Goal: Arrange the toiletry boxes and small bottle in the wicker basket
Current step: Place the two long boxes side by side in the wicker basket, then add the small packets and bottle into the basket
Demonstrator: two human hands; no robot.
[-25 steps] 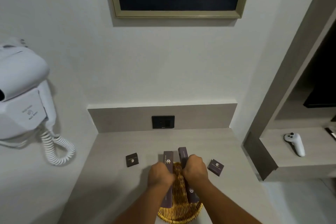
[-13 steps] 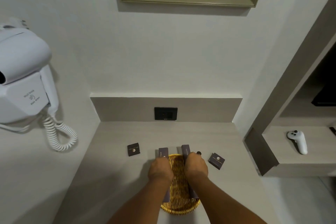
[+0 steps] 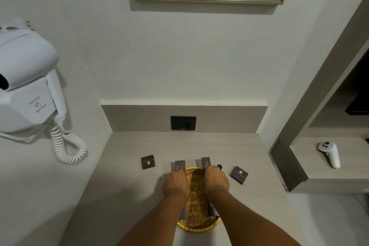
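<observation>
Both hands cover most of what they grip: left hand [image 3: 176, 184] clutches one long box [image 3: 180, 166], right hand [image 3: 216, 181] another long box [image 3: 206, 162], over the wicker basket [image 3: 197, 225].

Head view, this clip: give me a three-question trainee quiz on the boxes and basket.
1. True or false: both small square boxes already lie inside the wicker basket.
2. How many long boxes are under a grip?
3. Which side of the basket has the dark bottle cap: A left, B right?

Key:
1. False; the left square box and right square box lie on the counter.
2. Two: left hand on the left long box, right hand on the right long box.
3. B; bottle cap.
</observation>
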